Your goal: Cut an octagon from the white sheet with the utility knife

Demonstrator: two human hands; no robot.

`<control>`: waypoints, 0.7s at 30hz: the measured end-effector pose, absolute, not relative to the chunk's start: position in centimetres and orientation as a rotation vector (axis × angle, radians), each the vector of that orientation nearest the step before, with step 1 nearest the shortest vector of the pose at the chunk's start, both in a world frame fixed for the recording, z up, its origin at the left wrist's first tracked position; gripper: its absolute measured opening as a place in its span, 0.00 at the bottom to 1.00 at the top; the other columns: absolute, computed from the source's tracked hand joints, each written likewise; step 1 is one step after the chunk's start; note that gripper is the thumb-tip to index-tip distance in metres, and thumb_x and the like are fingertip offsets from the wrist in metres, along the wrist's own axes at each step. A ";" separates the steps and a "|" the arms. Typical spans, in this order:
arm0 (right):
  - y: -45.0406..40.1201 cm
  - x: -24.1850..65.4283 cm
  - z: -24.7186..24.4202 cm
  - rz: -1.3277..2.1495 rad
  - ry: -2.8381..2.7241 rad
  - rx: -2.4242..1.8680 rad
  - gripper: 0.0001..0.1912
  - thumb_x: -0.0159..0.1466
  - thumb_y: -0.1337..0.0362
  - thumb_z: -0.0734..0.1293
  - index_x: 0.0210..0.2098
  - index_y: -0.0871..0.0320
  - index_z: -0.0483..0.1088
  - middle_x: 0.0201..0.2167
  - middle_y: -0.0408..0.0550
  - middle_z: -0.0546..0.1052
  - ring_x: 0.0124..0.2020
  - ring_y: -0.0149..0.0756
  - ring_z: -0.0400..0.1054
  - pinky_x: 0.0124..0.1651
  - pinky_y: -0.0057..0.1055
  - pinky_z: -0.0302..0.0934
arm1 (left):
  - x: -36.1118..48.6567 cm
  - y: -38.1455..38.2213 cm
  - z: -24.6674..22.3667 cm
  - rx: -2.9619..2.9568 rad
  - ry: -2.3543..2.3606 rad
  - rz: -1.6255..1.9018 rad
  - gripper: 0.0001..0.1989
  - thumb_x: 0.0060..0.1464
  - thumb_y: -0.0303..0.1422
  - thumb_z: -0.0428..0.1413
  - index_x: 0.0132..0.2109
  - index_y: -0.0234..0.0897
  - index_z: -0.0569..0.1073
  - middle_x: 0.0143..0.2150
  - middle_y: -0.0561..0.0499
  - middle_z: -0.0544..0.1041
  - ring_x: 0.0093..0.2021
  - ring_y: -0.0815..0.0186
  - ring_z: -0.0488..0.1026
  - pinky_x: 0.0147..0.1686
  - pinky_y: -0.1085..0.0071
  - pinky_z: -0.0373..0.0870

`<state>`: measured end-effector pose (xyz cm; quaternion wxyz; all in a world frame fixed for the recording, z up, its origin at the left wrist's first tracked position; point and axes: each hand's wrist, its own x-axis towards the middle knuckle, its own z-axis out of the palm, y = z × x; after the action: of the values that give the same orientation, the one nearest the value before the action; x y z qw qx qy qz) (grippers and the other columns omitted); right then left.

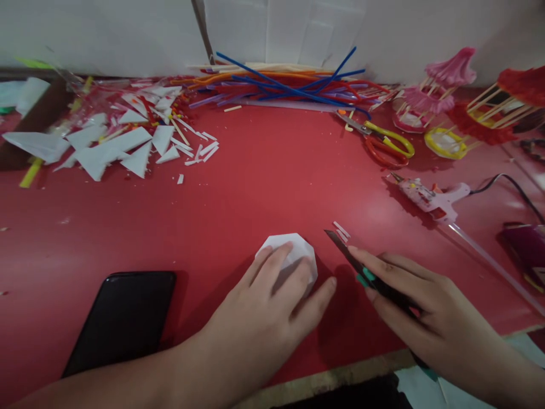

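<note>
Near the table's front edge lies a white many-sided piece of paper or card (304, 245). My left hand (276, 301) rests on it with the fingers spread, hiding much of its surface. To the right, my right hand (417, 301) is closed around a utility knife (349, 258), black with green parts. Its blade is out and points up and left, apart from the white piece. A few thin white paper strips (341, 232) lie just beyond the blade.
A black phone (123, 318) lies at left. White scraps (114, 147) and coloured pipe cleaners (293, 85) are heaped at the back. Scissors (383, 139), a glue gun (430, 196) with its cord, and pink (430, 96) and red (489, 119) stick models stand or lie at right.
</note>
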<state>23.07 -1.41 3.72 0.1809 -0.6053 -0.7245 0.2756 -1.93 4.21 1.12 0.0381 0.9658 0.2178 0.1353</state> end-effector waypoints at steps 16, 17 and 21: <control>-0.4 21.2 3.9 0.804 -2.090 -1.669 0.27 0.67 0.71 0.58 0.65 0.53 0.61 0.46 0.49 0.77 0.45 0.31 0.74 0.47 0.26 0.70 | -2.1 5.2 1.5 3.034 0.712 0.297 0.24 0.61 0.30 0.48 0.62 0.25 0.67 0.63 0.35 0.68 0.63 0.42 0.64 0.57 0.47 0.68; -0.4 21.2 3.8 0.808 -2.094 -1.668 0.27 0.67 0.71 0.58 0.65 0.52 0.61 0.46 0.49 0.77 0.45 0.31 0.74 0.47 0.26 0.70 | -2.0 5.2 1.5 3.063 0.720 0.311 0.23 0.62 0.30 0.48 0.62 0.26 0.67 0.62 0.35 0.70 0.61 0.43 0.66 0.54 0.49 0.71; -0.6 21.2 3.7 0.855 -2.114 -1.647 0.29 0.67 0.72 0.58 0.66 0.50 0.59 0.45 0.46 0.76 0.44 0.29 0.74 0.47 0.25 0.70 | -1.7 5.0 1.7 3.101 0.809 0.302 0.23 0.64 0.39 0.53 0.60 0.28 0.69 0.59 0.40 0.72 0.53 0.48 0.71 0.46 0.54 0.75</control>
<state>21.22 -0.58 3.75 0.1634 -0.5776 -0.7415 0.2999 -1.67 4.98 1.69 -0.0389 0.9627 0.2510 0.0938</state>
